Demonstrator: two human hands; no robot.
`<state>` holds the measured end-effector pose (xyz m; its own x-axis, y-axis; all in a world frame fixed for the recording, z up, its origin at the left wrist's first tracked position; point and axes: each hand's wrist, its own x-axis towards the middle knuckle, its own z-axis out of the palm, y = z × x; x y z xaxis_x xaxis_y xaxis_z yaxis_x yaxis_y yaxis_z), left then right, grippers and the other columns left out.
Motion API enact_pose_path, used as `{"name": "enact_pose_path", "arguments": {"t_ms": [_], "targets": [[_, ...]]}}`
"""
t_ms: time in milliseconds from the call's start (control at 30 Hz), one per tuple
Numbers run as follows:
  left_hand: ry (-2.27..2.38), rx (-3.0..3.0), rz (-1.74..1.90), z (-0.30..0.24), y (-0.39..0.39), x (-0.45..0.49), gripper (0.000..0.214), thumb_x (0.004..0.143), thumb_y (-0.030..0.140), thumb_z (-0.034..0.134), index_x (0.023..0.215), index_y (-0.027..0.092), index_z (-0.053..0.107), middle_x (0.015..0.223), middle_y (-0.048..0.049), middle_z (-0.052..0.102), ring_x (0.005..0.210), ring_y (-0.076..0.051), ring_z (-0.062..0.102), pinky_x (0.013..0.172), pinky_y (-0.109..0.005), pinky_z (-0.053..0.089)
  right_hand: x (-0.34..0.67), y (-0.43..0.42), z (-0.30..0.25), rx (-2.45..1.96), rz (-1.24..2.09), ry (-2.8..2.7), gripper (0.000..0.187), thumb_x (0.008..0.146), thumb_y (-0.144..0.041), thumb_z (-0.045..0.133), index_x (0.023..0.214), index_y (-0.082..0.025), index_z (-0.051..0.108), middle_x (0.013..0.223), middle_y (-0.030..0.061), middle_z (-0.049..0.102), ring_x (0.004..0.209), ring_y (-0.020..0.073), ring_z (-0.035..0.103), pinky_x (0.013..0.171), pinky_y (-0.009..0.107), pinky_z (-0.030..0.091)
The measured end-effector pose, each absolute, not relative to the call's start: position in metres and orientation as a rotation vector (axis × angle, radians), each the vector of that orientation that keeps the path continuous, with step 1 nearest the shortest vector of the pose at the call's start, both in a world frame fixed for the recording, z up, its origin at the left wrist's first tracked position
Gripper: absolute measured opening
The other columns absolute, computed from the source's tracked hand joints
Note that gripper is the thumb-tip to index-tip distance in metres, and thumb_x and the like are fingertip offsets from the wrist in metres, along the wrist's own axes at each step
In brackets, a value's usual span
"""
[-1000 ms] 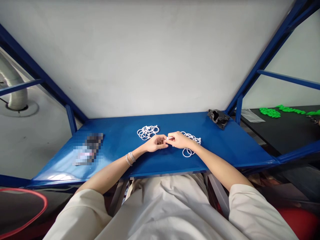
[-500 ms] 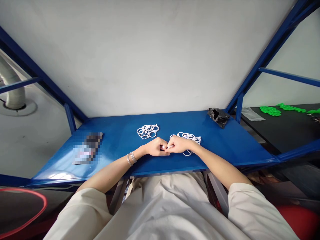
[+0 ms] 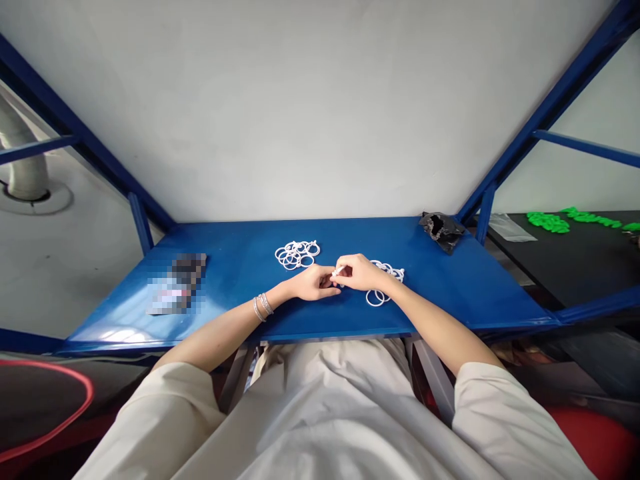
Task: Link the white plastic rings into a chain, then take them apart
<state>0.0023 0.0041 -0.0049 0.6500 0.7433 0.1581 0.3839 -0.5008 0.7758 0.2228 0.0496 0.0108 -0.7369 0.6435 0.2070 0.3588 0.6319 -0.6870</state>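
At the middle of the frame, the right hand (image 3: 360, 272) is closed in a pinch on a small white stick (image 3: 339, 271), and the stick tips up at a slant. The hands have come a bit apart since a moment ago, and more of the stick shows now. The left hand (image 3: 313, 283) lies low and half closed, with its fingertips just beside the stick. I cannot tell if it holds anything. Shiny silver bracelets (image 3: 263, 305) sit on the left wrist.

Just past the right hand is a loose pile of thin white rings (image 3: 376, 298), smooth and round like plastic. A second pile of white rings (image 3: 297, 255) sits just past the left hand. Both piles lie on a flat, glossy blue metal table (image 3: 350, 233).

Near the top right corner of the table is a crumpled black bag (image 3: 443, 230), torn open. At the table's left side is a blurred flat thing (image 3: 177, 283). Far off to the upper right, bumpy green strips (image 3: 549, 223) lie on a dark table (image 3: 565, 267).
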Motion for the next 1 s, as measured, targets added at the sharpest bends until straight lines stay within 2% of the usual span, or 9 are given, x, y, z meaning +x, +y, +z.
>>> {"name": "enact_pose_path", "arguments": {"t_ms": [67,200,300,433,533,600,733,867,1000], "targets": [[0.861,2.098,0.676,-0.006,0.005,0.002,0.031,0.091,0.043,0.075,0.094,0.015,0.061,0.064,0.0048,0.056,0.053,-0.009,0.047,0.055,-0.023,0.038,0.221,0.049,0.010,-0.777,0.872,-2.320,0.019,0.085,-0.033,0.075,0.090,-0.019,0.065,0.083,0.0036,0.071,0.069,0.0155,0.063,0.065,0.027,0.045],[0.839,2.067,0.716,-0.008,0.005,0.004,0.033,0.090,0.045,0.077,0.090,0.015,0.063,0.065,0.0030,0.058,0.053,-0.009,0.049,0.055,-0.024,0.040,0.219,0.052,0.007,-0.741,0.848,-2.225,0.036,0.082,-0.038,0.078,0.108,-0.020,0.061,0.103,0.0073,0.072,0.066,0.0146,0.065,0.066,0.029,0.052],[0.872,2.030,0.820,-0.009,0.005,0.005,0.036,0.087,0.046,0.081,0.091,0.015,0.063,0.067,0.0026,0.058,0.054,-0.009,0.050,0.054,-0.024,0.040,0.219,0.053,0.006,-0.780,0.782,-2.190,0.039,0.083,-0.042,0.078,0.110,-0.020,0.060,0.106,0.0088,0.071,0.064,0.0140,0.065,0.064,0.031,0.054],[0.881,1.990,0.870,-0.011,0.006,0.005,0.042,0.085,0.049,0.084,0.099,0.015,0.063,0.070,0.0025,0.060,0.053,-0.009,0.050,0.052,-0.023,0.040,0.217,0.053,0.006,-0.875,0.782,-2.091,0.049,0.081,-0.051,0.083,0.112,-0.021,0.060,0.101,0.0083,0.072,0.073,0.0182,0.071,0.066,0.032,0.059],[0.886,1.942,0.872,-0.012,0.006,0.004,0.050,0.087,0.051,0.081,0.113,0.013,0.062,0.073,0.0007,0.064,0.052,-0.008,0.051,0.050,-0.022,0.039,0.215,0.053,0.005,-0.872,0.790,-1.964,0.053,0.079,-0.058,0.086,0.108,-0.020,0.063,0.103,0.0093,0.073,0.079,0.0207,0.074,0.075,0.036,0.064],[0.880,1.901,0.884,-0.012,0.006,0.004,0.059,0.088,0.052,0.081,0.126,0.012,0.060,0.086,-0.0042,0.070,0.056,-0.009,0.057,0.050,-0.022,0.040,0.213,0.053,0.003,-0.832,0.785,-1.887,0.052,0.079,-0.060,0.086,0.105,-0.020,0.066,0.105,0.0103,0.073,0.084,0.0220,0.076,0.081,0.039,0.067],[0.848,1.876,0.891,-0.013,0.005,0.005,0.073,0.089,0.048,0.081,0.145,0.013,0.052,0.115,-0.0146,0.072,0.067,-0.011,0.065,0.050,-0.021,0.040,0.214,0.053,0.002,-0.751,0.741,-1.864,0.045,0.084,-0.053,0.084,0.111,-0.019,0.073,0.115,0.0128,0.074,0.095,0.0242,0.077,0.090,0.042,0.068],[0.825,1.883,0.901,-0.018,0.008,0.005,0.086,0.087,0.046,0.083,0.157,0.015,0.044,0.119,-0.0156,0.072,0.069,-0.012,0.068,0.051,-0.021,0.039,0.218,0.052,0.005,-0.721,0.564,-1.966,0.037,0.090,-0.039,0.076,0.123,-0.021,0.078,0.127,0.0132,0.072,0.095,0.0231,0.075,0.095,0.044,0.065],[0.802,1.856,0.949,-0.025,0.010,0.004,0.090,0.086,0.047,0.085,0.160,0.020,0.043,0.119,-0.0139,0.071,0.065,-0.010,0.067,0.050,-0.020,0.039,0.221,0.055,0.008,-0.727,0.495,-2.058,0.038,0.094,-0.034,0.068,0.129,-0.022,0.077,0.125,0.0134,0.071,0.096,0.0229,0.073,0.091,0.042,0.063]]}}
